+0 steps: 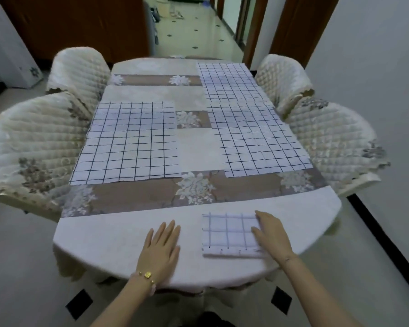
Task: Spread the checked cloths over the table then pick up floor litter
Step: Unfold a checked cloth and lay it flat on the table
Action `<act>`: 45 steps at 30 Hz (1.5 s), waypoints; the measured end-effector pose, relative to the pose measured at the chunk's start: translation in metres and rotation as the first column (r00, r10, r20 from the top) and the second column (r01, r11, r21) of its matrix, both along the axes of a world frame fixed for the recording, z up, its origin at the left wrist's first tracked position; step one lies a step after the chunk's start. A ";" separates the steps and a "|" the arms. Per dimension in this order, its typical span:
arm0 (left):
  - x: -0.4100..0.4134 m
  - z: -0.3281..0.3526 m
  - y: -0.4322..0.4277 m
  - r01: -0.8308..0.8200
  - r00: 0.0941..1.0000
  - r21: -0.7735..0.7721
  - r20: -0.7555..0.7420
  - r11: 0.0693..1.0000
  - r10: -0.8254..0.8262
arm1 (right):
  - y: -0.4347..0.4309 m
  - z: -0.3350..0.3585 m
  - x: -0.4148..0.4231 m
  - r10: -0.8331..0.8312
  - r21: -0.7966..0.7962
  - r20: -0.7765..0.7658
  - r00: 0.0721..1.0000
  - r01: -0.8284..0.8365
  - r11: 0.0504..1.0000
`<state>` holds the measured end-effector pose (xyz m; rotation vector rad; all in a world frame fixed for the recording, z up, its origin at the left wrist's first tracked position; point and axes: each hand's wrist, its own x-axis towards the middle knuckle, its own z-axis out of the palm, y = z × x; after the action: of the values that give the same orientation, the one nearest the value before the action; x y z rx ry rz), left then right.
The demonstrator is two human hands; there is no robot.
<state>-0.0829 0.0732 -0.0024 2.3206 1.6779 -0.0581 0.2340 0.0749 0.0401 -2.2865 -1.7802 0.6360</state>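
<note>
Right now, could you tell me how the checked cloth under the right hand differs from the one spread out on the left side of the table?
The folded cloth is a small stacked square at the near edge under the right hand; the left spread cloth lies open, flat and untouched, showing far more squares. Both are white with dark grid lines.

Four chairs with quilted cream covers, floral trim, two per side: near left (31, 147), far left (78, 69), near right (331, 142), far right (283, 76). Pale glossy tile floor (194, 36) with small dark diamond insets runs down a hallway beyond. Dark wood door (80, 24) back left, wood frames (293, 27) back right. White walls (376, 67). Black baseboard strip (387, 244) along right wall. Soft, even light.
</note>
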 end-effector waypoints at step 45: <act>0.084 0.142 -0.034 -0.203 0.511 -0.033 0.849 0.979 0.135 | -0.033 0.123 -0.091 -0.066 -0.044 -0.984 0.166 0.135 0.990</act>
<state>0.0015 0.0396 0.1391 1.6770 1.3199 1.0377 0.1434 0.0423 0.1634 -1.1821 -0.8642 1.5439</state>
